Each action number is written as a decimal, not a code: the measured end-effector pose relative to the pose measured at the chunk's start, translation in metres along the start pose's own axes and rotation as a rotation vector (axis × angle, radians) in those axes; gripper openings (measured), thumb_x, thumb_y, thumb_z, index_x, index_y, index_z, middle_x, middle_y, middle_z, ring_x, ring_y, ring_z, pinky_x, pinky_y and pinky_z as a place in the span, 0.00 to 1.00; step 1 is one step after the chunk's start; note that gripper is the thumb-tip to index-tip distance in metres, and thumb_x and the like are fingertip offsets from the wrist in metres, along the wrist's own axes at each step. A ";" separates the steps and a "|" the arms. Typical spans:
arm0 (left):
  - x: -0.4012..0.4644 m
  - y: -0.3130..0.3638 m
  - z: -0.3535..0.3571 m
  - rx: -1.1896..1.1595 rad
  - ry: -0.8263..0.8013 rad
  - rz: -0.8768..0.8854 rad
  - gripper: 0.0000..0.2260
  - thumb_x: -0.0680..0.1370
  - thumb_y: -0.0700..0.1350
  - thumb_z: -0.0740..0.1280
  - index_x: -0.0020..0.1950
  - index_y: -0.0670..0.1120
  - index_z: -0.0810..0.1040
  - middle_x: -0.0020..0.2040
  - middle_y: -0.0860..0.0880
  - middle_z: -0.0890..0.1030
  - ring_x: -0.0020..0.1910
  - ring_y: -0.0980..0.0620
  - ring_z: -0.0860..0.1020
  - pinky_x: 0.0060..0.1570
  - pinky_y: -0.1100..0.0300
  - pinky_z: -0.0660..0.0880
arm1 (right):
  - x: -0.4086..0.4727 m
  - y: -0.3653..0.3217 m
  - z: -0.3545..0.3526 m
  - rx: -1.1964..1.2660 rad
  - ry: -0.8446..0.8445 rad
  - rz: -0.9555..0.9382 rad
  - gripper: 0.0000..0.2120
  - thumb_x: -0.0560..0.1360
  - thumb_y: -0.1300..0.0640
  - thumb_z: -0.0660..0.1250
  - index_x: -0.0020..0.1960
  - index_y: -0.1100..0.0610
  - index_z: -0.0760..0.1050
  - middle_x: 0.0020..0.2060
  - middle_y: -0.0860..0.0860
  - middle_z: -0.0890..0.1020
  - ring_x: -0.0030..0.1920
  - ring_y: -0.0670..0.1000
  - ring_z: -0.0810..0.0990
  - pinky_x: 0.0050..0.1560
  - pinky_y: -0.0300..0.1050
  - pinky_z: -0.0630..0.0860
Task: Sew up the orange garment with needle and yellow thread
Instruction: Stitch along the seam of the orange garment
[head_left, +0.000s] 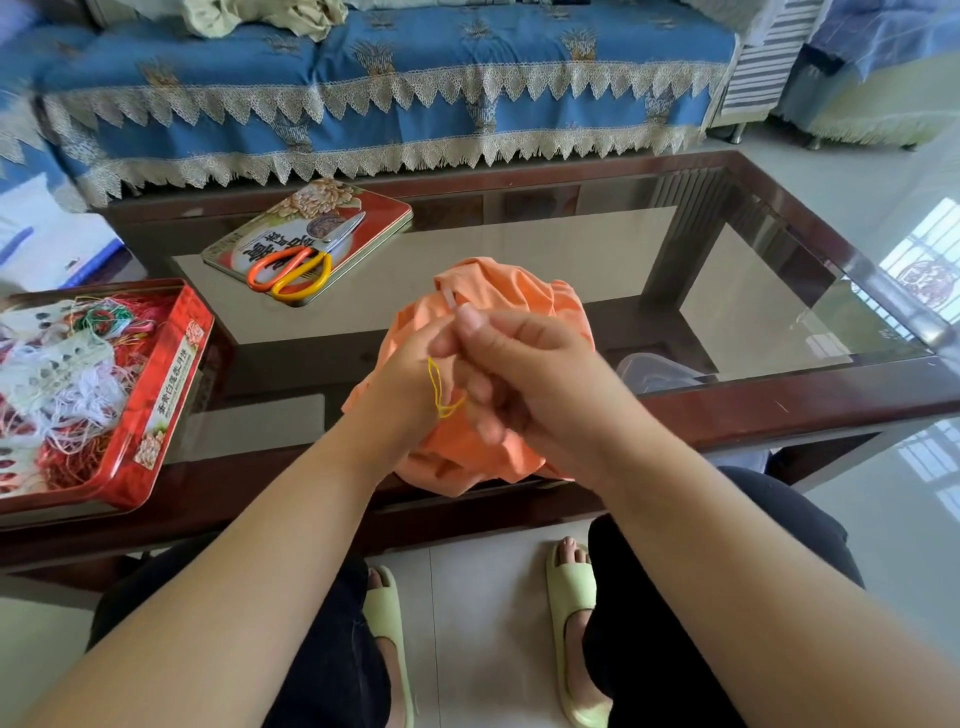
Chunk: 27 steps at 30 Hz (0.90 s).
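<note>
The orange garment (498, 291) lies bunched at the near edge of the glass table, partly covered by both hands. My left hand (410, 379) grips a fold of the cloth from the left. My right hand (524, 364) meets it from the right, its thumb and fingers pinched together at the cloth; the fingers are blurred. A short loop of yellow thread (440, 392) hangs between the two hands. The needle itself does not show.
A red tin (171, 374) full of tangled threads sits at the table's left. Its lid (384, 218) lies further back with orange-handled scissors (296, 265) on it. A blue covered sofa (415, 104) stands behind the glass table (779, 291). My knees and slippers are below.
</note>
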<state>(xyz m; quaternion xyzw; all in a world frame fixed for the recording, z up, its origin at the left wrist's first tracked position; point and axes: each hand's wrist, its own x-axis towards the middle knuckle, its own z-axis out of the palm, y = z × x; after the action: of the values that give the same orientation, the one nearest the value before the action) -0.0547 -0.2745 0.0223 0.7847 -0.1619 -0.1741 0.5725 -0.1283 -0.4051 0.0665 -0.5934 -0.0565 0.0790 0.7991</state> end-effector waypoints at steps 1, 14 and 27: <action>0.001 0.005 0.003 0.010 -0.040 0.044 0.12 0.81 0.56 0.59 0.59 0.57 0.78 0.46 0.51 0.83 0.50 0.52 0.81 0.54 0.53 0.76 | -0.001 -0.004 -0.009 -0.044 0.059 -0.012 0.13 0.76 0.49 0.62 0.41 0.55 0.80 0.32 0.53 0.77 0.22 0.47 0.71 0.24 0.35 0.68; -0.011 0.021 -0.002 0.155 -0.034 0.138 0.19 0.76 0.63 0.50 0.41 0.52 0.73 0.45 0.43 0.81 0.44 0.50 0.78 0.48 0.61 0.76 | -0.016 -0.020 -0.051 -0.577 -0.047 0.293 0.18 0.72 0.46 0.65 0.46 0.62 0.80 0.33 0.52 0.83 0.29 0.46 0.81 0.30 0.36 0.73; -0.017 0.027 -0.004 0.172 -0.133 0.163 0.12 0.68 0.59 0.68 0.45 0.54 0.80 0.41 0.60 0.81 0.44 0.63 0.78 0.42 0.72 0.72 | -0.016 -0.016 -0.049 -0.808 0.251 -0.051 0.15 0.79 0.52 0.65 0.42 0.61 0.82 0.37 0.57 0.84 0.39 0.53 0.82 0.47 0.49 0.78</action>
<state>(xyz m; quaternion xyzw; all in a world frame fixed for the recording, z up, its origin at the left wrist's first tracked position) -0.0691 -0.2713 0.0510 0.8020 -0.2770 -0.1640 0.5032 -0.1339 -0.4592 0.0676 -0.8623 0.0004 -0.0421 0.5046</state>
